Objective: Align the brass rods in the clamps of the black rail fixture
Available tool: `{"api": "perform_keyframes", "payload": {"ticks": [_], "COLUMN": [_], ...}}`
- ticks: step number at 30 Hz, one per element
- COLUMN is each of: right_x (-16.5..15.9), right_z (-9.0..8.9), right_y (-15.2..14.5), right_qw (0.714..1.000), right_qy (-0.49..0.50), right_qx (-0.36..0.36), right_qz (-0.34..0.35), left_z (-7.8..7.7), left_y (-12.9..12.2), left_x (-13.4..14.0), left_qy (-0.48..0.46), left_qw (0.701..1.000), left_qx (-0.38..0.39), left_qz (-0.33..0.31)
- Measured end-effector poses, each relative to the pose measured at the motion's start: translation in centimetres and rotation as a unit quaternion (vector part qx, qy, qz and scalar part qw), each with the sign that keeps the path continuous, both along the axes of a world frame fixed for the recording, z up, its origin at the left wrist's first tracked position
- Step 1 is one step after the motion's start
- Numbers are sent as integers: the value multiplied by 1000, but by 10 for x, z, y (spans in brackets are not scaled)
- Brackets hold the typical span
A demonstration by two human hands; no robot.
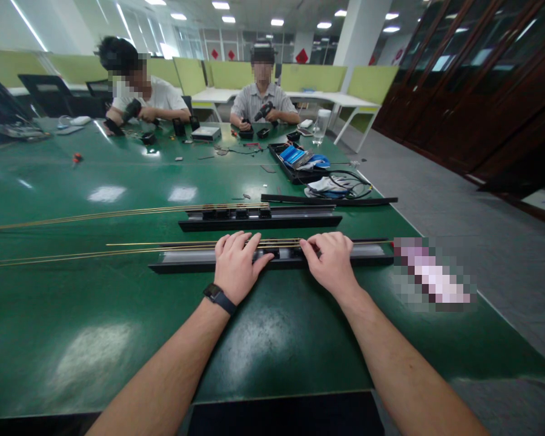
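A long black channel rail (195,266) with a pale inner face lies crosswise in front of me. Thin brass rods (136,244) run along it and stick out past its left end. Inside the channel sit small black blocks (270,253), partly covered by my hands. My left hand (237,266), with a dark watch (220,298) at the wrist, wraps over the rail, its thumb at a block. My right hand (330,259) is curled over the rail further right, thumb and forefinger together at the rods. Its other fingertips are hidden.
Behind lies a second black rail (258,223) with blocks and long rods. A black strip (329,200), gloves (329,185), cable and an open tray (284,160) stand beyond. A blurred patch (431,272) is at right. Two people (264,100) with power drills sit across the green table (118,315).
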State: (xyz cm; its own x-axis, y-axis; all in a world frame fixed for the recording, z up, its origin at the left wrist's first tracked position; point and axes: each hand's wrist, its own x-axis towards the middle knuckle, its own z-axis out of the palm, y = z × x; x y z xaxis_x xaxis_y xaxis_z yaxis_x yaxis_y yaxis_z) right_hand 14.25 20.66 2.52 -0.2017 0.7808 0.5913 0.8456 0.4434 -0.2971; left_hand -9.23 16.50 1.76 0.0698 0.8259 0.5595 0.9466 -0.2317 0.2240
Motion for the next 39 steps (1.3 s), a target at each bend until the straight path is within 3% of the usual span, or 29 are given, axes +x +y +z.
{"api": "perform_keyframes", "payload": {"ticks": [39], "right_x": [1], "right_z": [0], "right_y": [3], "right_qw": [1000], "right_qy": [18], "right_qx": [-15], "right_qz": [-3], "left_z": [0], "left_y": [-1], "left_x": [0], "left_qy": [-2], "left_qw": [1000], "left_qx": [0], "left_qz": [-2]}}
